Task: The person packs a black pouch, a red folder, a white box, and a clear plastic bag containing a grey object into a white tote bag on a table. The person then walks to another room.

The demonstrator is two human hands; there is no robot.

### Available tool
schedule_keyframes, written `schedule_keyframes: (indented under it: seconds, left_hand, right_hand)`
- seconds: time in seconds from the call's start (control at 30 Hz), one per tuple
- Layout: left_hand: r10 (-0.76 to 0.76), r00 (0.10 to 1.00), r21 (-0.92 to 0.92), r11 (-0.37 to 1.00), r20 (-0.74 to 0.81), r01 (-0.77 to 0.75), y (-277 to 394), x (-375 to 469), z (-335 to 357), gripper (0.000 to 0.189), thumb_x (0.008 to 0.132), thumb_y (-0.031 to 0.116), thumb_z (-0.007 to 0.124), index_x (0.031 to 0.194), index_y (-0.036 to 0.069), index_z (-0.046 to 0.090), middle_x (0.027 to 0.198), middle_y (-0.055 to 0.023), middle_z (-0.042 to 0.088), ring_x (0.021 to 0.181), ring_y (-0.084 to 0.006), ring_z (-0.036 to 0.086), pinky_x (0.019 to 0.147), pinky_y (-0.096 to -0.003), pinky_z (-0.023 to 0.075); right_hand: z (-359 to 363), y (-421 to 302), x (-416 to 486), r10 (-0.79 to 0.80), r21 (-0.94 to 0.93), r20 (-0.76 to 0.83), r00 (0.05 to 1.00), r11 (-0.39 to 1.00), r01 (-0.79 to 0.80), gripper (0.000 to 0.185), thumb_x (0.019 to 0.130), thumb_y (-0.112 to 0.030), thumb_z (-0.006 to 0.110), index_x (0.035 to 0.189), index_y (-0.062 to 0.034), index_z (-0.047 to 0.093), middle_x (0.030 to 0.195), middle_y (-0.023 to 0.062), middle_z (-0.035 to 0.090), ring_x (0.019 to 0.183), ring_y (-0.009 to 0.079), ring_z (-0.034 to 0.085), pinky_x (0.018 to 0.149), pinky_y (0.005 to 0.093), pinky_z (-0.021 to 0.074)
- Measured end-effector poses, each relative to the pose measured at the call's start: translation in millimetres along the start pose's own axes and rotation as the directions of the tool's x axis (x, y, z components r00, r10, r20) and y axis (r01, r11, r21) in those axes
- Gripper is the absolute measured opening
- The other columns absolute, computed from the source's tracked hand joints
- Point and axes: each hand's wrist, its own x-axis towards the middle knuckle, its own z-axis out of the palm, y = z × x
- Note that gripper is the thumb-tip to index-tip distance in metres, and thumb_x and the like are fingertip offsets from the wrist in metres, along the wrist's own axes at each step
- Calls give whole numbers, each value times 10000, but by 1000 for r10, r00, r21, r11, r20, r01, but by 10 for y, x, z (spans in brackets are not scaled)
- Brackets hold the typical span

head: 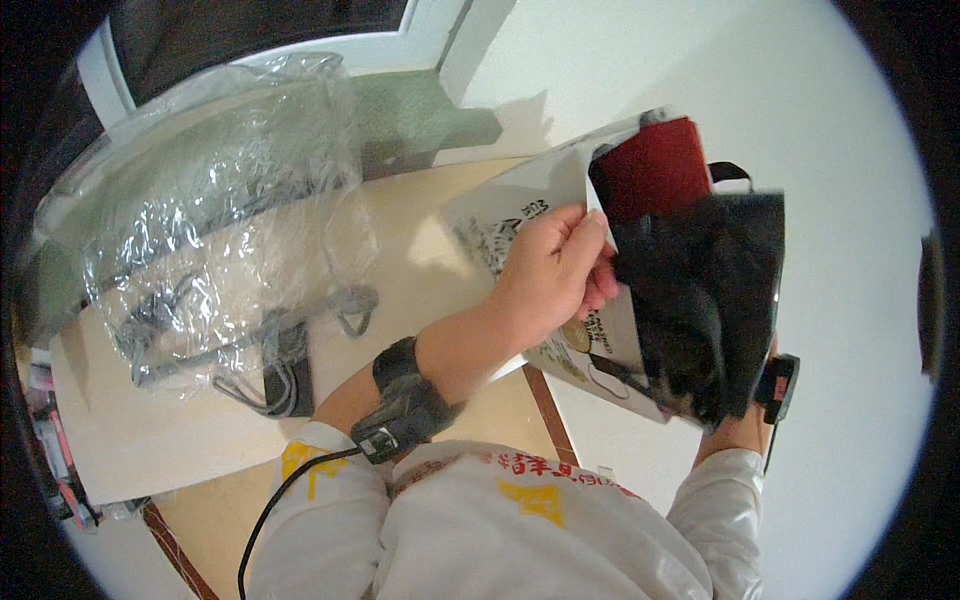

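My left hand (562,262) pinches the rim of a white printed carrier bag (551,187) between thumb and fingers. The bag tilts, with its mouth towards the right. A dark red flat item (656,169), perhaps a box or a book, stands partly out of that mouth. In front of it is a black, slightly glossy bag or pouch (694,300), at or partly inside the opening; which of the two cannot be told. Behind this black item my right hand is hidden; only the right forearm (727,442) shows below it.
A large clear plastic bag (225,225) spreads over the left of the pale tabletop (180,450). Near its lower edge lie a dark flat object (289,375) and a looped grey cable (259,401). Beyond is a green window sill (420,112); a white wall (840,262) stands right.
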Motion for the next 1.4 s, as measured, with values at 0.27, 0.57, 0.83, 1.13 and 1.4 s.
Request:
schedule_keyframes:
  seconds: [0.27, 0.57, 0.83, 1.13, 1.4]
  left_hand:
    - [216, 961, 216, 960, -174, -177, 104, 55, 116, 230, 900, 267, 571, 881, 43, 521, 709, -43, 571, 573, -103, 534, 501, -233, 444]
    - [618, 151, 478, -407, 772, -779, 651, -228, 419, 781, 487, 459, 799, 1198, 286, 529, 1415, -121, 359, 1322, -338, 307, 1040, -526, 229]
    - [71, 705, 667, -405, 706, -626, 1161, -94, 510, 862, 473, 355, 833, 1225, 84, 511, 1154, -115, 542, 1188, -324, 442, 1051, -509, 263]
    - [4, 750, 696, -376, 661, -611, 1195, -5, 311, 719, 469, 404, 833, 1069, 71, 616, 919, -76, 616, 978, -250, 564, 1036, -463, 303]
    - [35, 666, 634, -346, 745, -692, 1057, 247, 277, 695, 532, 478, 790, 1080, 83, 626, 1020, -92, 636, 988, -274, 558, 918, -402, 383]
  right_hand:
    - [34, -418, -181, -162, 133, 22, 987, 978, 158, 274, 870, -207, 561, 1065, -17, 589, 919, 79, 639, 819, 184, 600, 708, 311, 486]
    - [59, -608, -134, -242, 322, 9, 970, 919, 227, 310, 847, -192, 559, 1115, -38, 577, 984, 123, 655, 880, 230, 635, 732, 330, 500]
    - [137, -517, 45, -326, -296, 10, 945, 902, 314, 190, 842, -238, 587, 860, -55, 543, 804, 147, 622, 765, 365, 604, 651, 444, 485]
    - [7, -317, 19, -82, -265, 24, 996, 961, 85, 254, 834, -253, 619, 1021, -84, 585, 816, 165, 647, 788, 358, 621, 677, 437, 491]
    - [154, -225, -7, 14, 255, -22, 1000, 967, -8, 372, 809, -95, 688, 1151, -51, 549, 739, 70, 616, 685, 124, 572, 618, 282, 471]
